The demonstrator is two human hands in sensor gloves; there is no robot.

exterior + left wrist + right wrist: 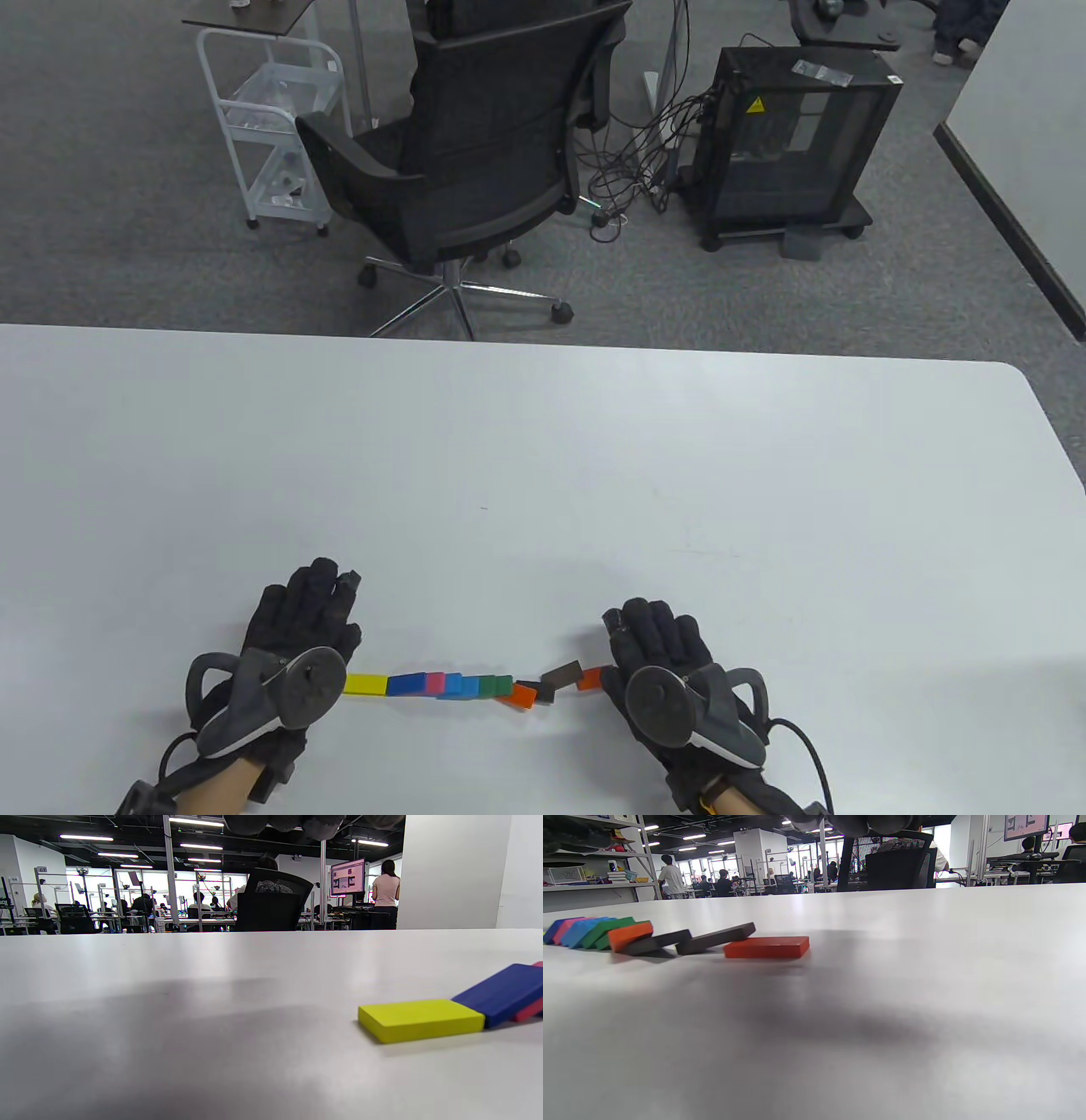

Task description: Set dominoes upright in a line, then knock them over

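A row of fallen dominoes (462,685) lies between my two hands near the table's front edge, each leaning on its neighbour. From left to right I see a yellow domino (366,682) (420,1020), a dark blue domino (407,683) (505,993), pink, light blue, green, an orange domino (523,696) (630,935), two black ones, and a flat red-orange domino (589,678) (767,946). My left hand (310,615) rests flat on the table just left of the yellow one, fingers straight. My right hand (653,632) lies flat just right of the red-orange one. Neither holds anything.
The white table (543,475) stretches far ahead of the hands. Beyond its far edge stand a black office chair (475,161), a white wire cart (271,127) and a black cabinet on wheels (789,144).
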